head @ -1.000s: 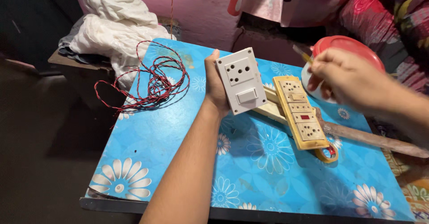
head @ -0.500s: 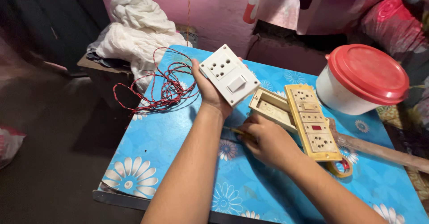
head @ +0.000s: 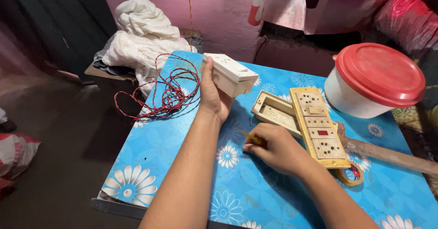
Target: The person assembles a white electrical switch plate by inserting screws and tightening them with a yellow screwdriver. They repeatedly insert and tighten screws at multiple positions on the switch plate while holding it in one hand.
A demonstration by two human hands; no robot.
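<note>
The desk point(head: 155, 165), with its blue flowered cover, carries everything. Right of the white switch box point(head: 230, 73) stand a red-lidded tub point(head: 376, 80) and a yellow socket strip point(head: 317, 126); left of it lies coiled red wire point(head: 166, 92). The left hand point(head: 213, 94) has its fingers clamped on that box, raised above the desk. The right hand point(head: 278, 149), below the box, pinches a thin yellow tool point(head: 253, 137). I judge the tilted box could slip, as the grip is only from one side.

My 2 bare hands, both forearms extended forward.
My left hand point(head: 214, 96) raised, fingers curled in a grasp; my right hand point(head: 278, 149) lower, loosely fisted, knuckles up.
</note>
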